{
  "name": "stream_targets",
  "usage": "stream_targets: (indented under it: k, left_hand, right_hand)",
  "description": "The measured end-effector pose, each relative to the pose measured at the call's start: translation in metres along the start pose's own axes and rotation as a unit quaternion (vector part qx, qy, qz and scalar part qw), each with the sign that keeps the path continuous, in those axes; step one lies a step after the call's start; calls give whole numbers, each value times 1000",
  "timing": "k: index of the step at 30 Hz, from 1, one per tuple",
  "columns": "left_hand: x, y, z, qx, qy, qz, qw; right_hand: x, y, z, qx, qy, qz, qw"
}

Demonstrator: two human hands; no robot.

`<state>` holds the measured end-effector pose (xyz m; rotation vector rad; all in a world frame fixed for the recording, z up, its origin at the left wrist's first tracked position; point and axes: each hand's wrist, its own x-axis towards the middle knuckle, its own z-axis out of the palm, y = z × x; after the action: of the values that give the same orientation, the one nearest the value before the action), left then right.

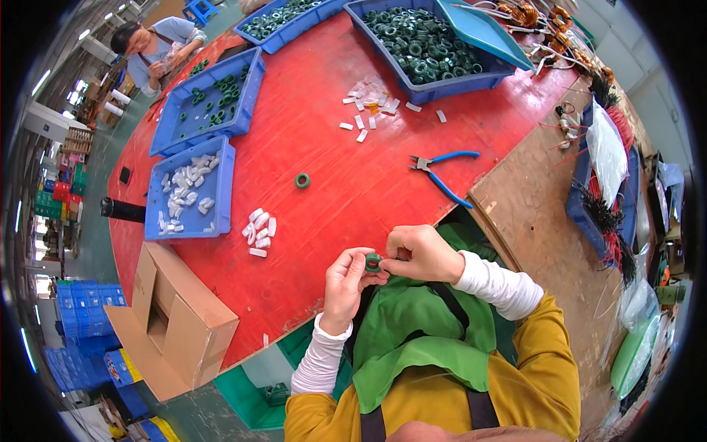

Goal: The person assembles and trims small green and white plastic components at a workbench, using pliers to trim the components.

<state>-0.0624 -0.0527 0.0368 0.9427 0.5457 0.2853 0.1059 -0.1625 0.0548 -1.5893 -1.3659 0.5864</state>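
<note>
Close to the table's near edge, my left hand (346, 286) pinches a green ring core (373, 262) between thumb and fingers. My right hand (421, 255) is closed, its fingertips pressed together against the ring's right side. Whatever those fingertips hold is too small or hidden to make out. A single green ring (302, 180) lies on the red tabletop (331, 214) beyond my hands. Left of it sits a small heap of white plastic pieces (259, 231). Blue-handled cutting pliers (445, 175) rest further right with their jaws apart.
Blue bins hold white pieces (153, 214), scattered green rings (163, 132) and many green rings (423, 94). Loose white pieces (361, 121) lie mid-table. An open cardboard box (199, 324) stands at left. Wires fill a bin (582, 210) at right. A person (158, 51) sits far left.
</note>
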Motion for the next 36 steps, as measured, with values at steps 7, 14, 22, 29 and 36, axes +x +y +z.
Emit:
stream_targets:
  k: [7,14,22,29,36]
  left_hand:
    - [-2,-8,-3,56,-15,18,998]
    - [-3,-9,-3,12,-6,-8,1000]
    - [-3,-13,3,59,6,23,998]
    - [-2,-19,5,87,35,78,993]
    - [-6,-22,16,163,91,181,966]
  right_hand:
    - [2,6,-7,109,-106,133,979]
    - [-1,12,-10,184,-135,159,960]
    - [-3,14,-10,182,-139,163,960]
    - [1,15,-17,276,-201,239,909]
    - [2,8,-15,367,-170,299,864]
